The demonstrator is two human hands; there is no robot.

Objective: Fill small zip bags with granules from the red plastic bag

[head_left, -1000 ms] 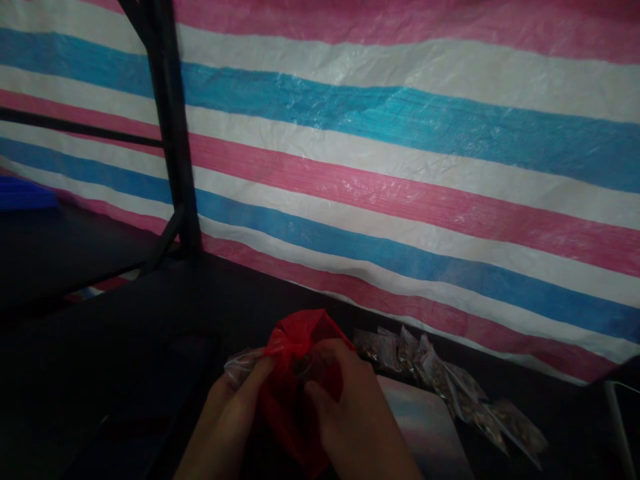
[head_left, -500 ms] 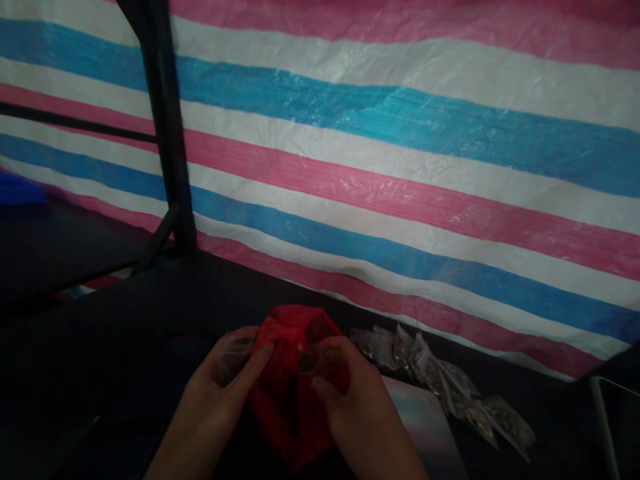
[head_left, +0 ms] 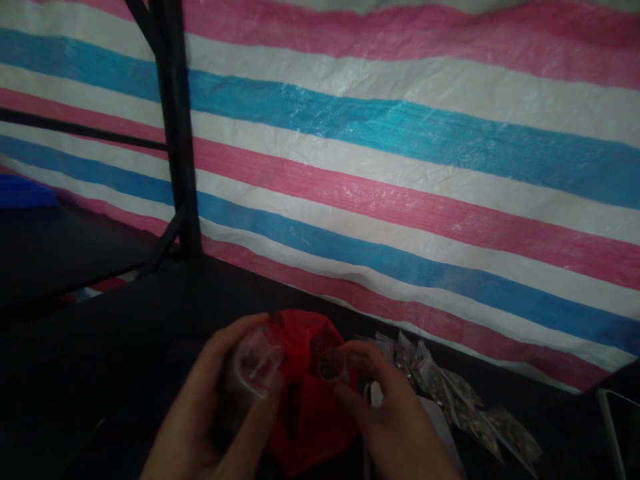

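A clear plastic bag (head_left: 256, 360) sits in my left hand (head_left: 213, 393), its mouth spread between thumb and fingers. My right hand (head_left: 385, 400) pinches a small clear cup (head_left: 332, 365) with dark contents that I cannot make out. Behind and below both hands is a red bag (head_left: 307, 413), crumpled, with a dark opening at its upper right. Several small zip bags (head_left: 450, 393) filled with brownish pieces lie in a row on the dark surface, to the right of my right hand.
A pale flat panel (head_left: 443, 423) lies partly under my right forearm. Behind the dark table (head_left: 150, 313) hangs a striped tarp (head_left: 400, 193). A black metal post (head_left: 175, 147) rises at the left, and a blue object (head_left: 25, 192) rests at the far left.
My left hand has turned and the clear bag's mouth now shows wider. My right hand with the cup has shifted slightly right, away from the left. The view has tilted a little.
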